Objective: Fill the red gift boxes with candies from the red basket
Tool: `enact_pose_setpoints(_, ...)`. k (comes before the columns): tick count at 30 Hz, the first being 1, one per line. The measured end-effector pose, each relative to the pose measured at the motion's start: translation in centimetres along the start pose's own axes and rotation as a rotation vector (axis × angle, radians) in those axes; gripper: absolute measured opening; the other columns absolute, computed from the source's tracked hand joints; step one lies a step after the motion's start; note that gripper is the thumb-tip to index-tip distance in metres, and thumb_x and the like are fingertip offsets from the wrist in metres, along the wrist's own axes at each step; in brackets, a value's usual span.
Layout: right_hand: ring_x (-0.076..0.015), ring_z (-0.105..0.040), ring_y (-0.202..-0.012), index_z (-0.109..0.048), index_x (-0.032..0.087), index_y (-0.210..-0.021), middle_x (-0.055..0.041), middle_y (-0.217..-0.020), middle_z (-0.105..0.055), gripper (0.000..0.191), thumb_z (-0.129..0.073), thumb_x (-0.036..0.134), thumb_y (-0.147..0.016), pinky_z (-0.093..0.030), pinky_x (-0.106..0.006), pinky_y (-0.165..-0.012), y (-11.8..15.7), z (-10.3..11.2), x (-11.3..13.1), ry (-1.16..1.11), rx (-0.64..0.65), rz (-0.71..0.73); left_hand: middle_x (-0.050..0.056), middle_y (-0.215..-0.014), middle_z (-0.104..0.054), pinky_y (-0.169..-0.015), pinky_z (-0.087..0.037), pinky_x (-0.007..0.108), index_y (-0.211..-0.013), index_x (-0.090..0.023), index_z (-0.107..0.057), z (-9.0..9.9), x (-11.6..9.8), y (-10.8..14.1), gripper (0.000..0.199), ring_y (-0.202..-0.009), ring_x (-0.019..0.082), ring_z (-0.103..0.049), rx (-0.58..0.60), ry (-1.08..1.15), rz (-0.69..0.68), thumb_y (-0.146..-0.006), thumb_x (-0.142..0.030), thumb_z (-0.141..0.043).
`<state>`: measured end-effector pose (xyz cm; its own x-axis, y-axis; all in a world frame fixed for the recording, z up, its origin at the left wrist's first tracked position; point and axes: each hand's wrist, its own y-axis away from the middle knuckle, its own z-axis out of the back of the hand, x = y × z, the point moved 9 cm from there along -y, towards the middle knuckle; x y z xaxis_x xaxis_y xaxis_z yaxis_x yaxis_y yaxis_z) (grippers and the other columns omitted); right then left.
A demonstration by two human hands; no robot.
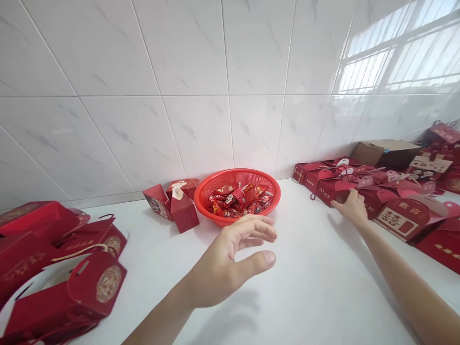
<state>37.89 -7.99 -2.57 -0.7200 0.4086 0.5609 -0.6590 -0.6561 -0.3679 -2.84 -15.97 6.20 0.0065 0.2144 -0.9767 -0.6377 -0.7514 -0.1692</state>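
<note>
- While holding out the right hand (351, 210) to red heart-flapped card boxes (325, 191) on the white counter (305, 287), shows the left hand (230, 261) loosely open, grasping nothing.
- Cannot tell the right grip clenched from released.
- Seemingly done with closing most of those; not with the open-topped dark-red card box (66, 302) at far left.
- Remaining: wrapped red sweets (244, 199), heaped in the round red plastic basket (237, 171) beyond the left hand.

From the head, 1 view faces forward and down over the counter (309, 273), apparently close.
</note>
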Motion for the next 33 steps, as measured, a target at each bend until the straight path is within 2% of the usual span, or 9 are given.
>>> enact_pose_setpoints(4,-0.0328,-0.061,-0.106,-0.052,0.010,-0.121,-0.0211,-0.112,-0.060,0.054,-0.065,0.031,-0.072,-0.046,-0.042,-0.088,0.1,-2.1,-0.3,-0.092,0.092,-0.086,0.010,-0.129,-0.063,-0.108,-0.045,0.045,-0.100,-0.025,-0.074,0.9,-0.3,-0.3,0.017,-0.129,0.030,-0.054,-0.038,-0.045,-0.029,-0.085,-0.029,-0.070)
enact_pose_setpoints(9,-0.0330,-0.061,-0.107,-0.052,0.009,-0.114,-0.0218,-0.111,-0.063,0.045,-0.062,0.026,-0.074,-0.046,-0.042,-0.092,0.3,-2.3,0.4,-0.129,0.128,-0.153,0.011,-0.130,-0.063,-0.102,-0.050,0.042,-0.097,-0.023,-0.075,3.6,-0.3,-0.8,0.015,-0.120,0.029,-0.060,-0.164,-0.107,-0.041,-0.084,-0.031,-0.070)
enact_pose_setpoints(14,-0.0353,-0.062,-0.103,-0.055,0.015,-0.100,-0.0197,-0.104,-0.064,0.031,-0.059,0.027,-0.071,-0.046,-0.047,-0.091,1.4,-1.4,-0.1,-0.157,0.029,-0.243,0.010,-0.121,-0.069,-0.098,-0.052,0.041,-0.090,-0.021,-0.076,8.1,-0.8,-1.2,0.019,-0.108,0.028,-0.066,-0.363,-0.131,-0.093,-0.076,-0.034,-0.077)
enact_pose_setpoints(18,-0.0299,-0.064,-0.091,-0.052,0.019,-0.087,-0.0143,-0.094,-0.066,0.018,-0.055,0.024,-0.070,-0.047,-0.045,-0.090,2.2,-0.8,2.2,-0.274,-0.036,-0.133,0.007,-0.102,-0.075,-0.098,-0.052,0.041,-0.087,-0.021,-0.076,12.5,-0.5,-1.4,0.023,-0.103,0.028,-0.067,-0.569,-0.170,-0.103,-0.069,-0.036,-0.081)
enact_pose_setpoints(21,-0.0224,-0.065,-0.080,-0.053,0.021,-0.087,-0.0089,-0.092,-0.067,0.014,-0.052,0.024,-0.073,-0.050,-0.038,-0.086,3.6,-1.1,6.1,-0.372,-0.008,0.038,0.005,-0.091,-0.075,-0.097,-0.053,0.040,-0.083,-0.021,-0.075,14.7,0.8,-2.1,0.018,-0.097,0.026,-0.068,-0.634,-0.310,-0.078,-0.070,-0.034,-0.077)
enact_pose_setpoints(25,-0.0196,-0.064,-0.070,-0.057,0.021,-0.088,-0.0068,-0.087,-0.066,0.014,-0.050,0.028,-0.079,-0.052,-0.034,-0.071,7.1,-1.7,14.3,-0.541,0.117,0.420,0.006,-0.092,-0.077,-0.094,-0.053,0.039,-0.084,-0.019,-0.072,15.7,4.3,-3.8,0.013,-0.094,0.024,-0.070,-0.611,-0.510,0.004,-0.077,-0.027,-0.065)
enact_pose_setpoints(28,-0.0170,-0.063,-0.067,-0.061,0.020,-0.087,-0.0061,-0.088,-0.066,0.014,-0.049,0.024,-0.082,-0.051,-0.032,-0.068,9.8,-2.5,20.9,-0.588,0.270,0.681,0.008,-0.103,-0.076,-0.094,-0.052,0.039,-0.090,-0.019,-0.072,14.9,6.6,-5.0,0.018,-0.100,0.026,-0.069,-0.526,-0.747,0.081,-0.081,-0.021,-0.056)
enact_pose_setpoints(31,-0.0152,-0.063,-0.068,-0.063,0.018,-0.089,-0.0059,-0.091,-0.067,0.013,-0.050,0.019,-0.085,-0.051,-0.030,-0.069,11.2,-4.5,26.1,-0.555,0.432,0.809,0.005,-0.113,-0.075,-0.093,-0.051,0.040,-0.098,-0.023,-0.074,13.6,7.9,-5.6,0.025,-0.106,0.028,-0.067,-0.404,-0.979,0.179,-0.083,-0.021,-0.053)
enact_pose_setpoints(33,-0.0173,-0.066,-0.077,-0.065,0.017,-0.093,-0.0077,-0.097,-0.069,0.014,-0.053,0.016,-0.086,-0.051,-0.030,-0.075,11.9,-6.8,28.8,-0.454,0.547,0.870,0.003,-0.112,-0.076,-0.094,-0.049,0.039,-0.100,-0.026,-0.075,12.8,8.2,-5.7,0.026,-0.106,0.027,-0.067,-0.309,-1.054,0.225,-0.085,-0.025,-0.053)
